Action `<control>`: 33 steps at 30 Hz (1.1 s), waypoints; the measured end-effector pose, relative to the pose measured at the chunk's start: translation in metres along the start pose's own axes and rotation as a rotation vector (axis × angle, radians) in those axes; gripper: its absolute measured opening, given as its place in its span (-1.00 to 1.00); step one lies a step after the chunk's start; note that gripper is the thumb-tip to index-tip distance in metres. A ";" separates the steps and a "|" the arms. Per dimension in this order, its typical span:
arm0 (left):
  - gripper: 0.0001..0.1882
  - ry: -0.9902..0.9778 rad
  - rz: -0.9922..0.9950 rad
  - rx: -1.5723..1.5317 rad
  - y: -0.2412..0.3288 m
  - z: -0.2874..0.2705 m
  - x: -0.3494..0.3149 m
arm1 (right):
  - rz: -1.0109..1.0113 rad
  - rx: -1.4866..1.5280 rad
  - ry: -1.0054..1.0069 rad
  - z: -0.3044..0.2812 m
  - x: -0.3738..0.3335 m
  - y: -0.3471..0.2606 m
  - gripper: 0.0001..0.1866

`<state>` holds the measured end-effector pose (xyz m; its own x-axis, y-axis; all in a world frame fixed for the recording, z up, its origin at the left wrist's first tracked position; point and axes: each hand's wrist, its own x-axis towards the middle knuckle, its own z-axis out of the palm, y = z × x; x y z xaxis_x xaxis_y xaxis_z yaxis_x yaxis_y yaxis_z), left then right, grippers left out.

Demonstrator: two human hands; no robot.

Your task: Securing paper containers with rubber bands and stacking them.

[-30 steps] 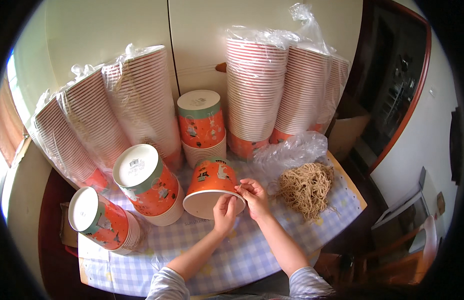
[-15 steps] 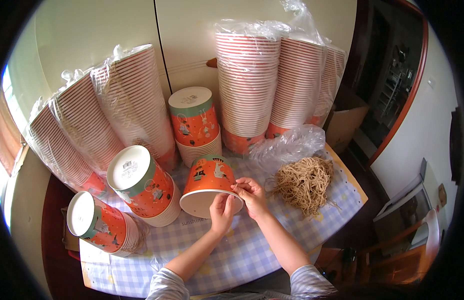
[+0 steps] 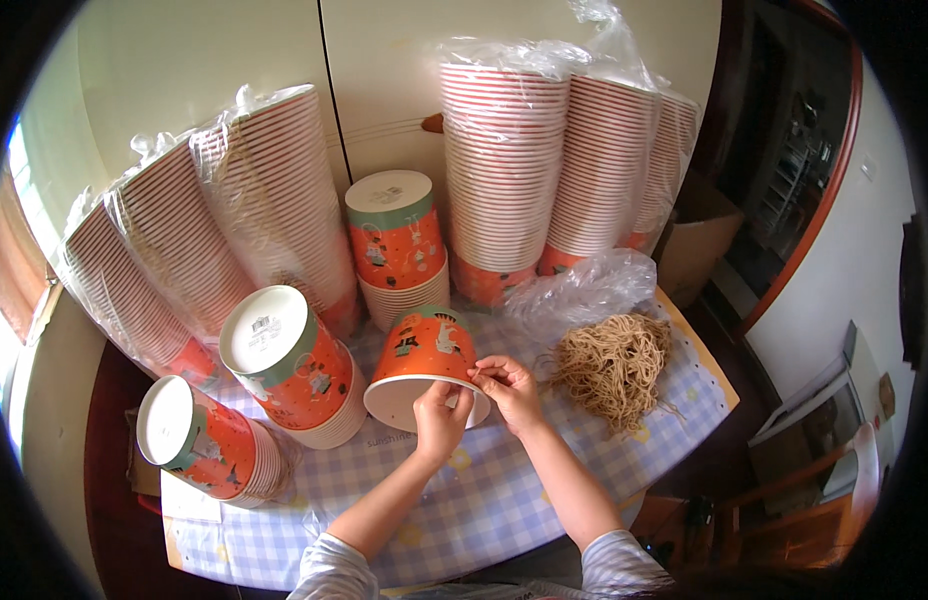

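An orange paper bucket (image 3: 421,350) with a green band and printed figures lies tipped in front of me, its white-rimmed opening facing me. My right hand (image 3: 510,392) is closed in a pinch at the right side of its rim, thumb and forefinger together. Inside the opening, just left of that spot, my left hand (image 3: 442,420) has its fingers bent and pressed together near the rim. Whatever it holds is hidden or too small to make out. Right of my hands sits a tangled heap of tan paper strings (image 3: 614,368).
Upside-down bucket stacks stand at the left (image 3: 284,350), near left (image 3: 209,440) and back (image 3: 396,240). Tall plastic-wrapped stacks rise behind, left (image 3: 274,190) and right (image 3: 504,170). Crumpled clear plastic (image 3: 589,290) lies beyond the strings. A blue checked cloth (image 3: 464,530) covers the table.
My left fingers have shifted slightly left inside the bucket's opening. My right hand stays at the rim. The whole view has moved a little.
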<state>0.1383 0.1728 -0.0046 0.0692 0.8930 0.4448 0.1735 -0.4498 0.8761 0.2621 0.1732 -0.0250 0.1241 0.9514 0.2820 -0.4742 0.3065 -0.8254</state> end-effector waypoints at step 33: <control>-0.92 -0.324 0.099 -0.008 0.024 -0.051 0.021 | -0.422 -0.736 -0.082 0.000 -0.006 -0.005 -0.53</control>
<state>0.0943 0.1798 0.0352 0.3940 0.8034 0.4464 0.1431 -0.5334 0.8337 0.2634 0.1660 -0.0226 0.0861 0.7560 0.6488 0.2887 0.6044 -0.7426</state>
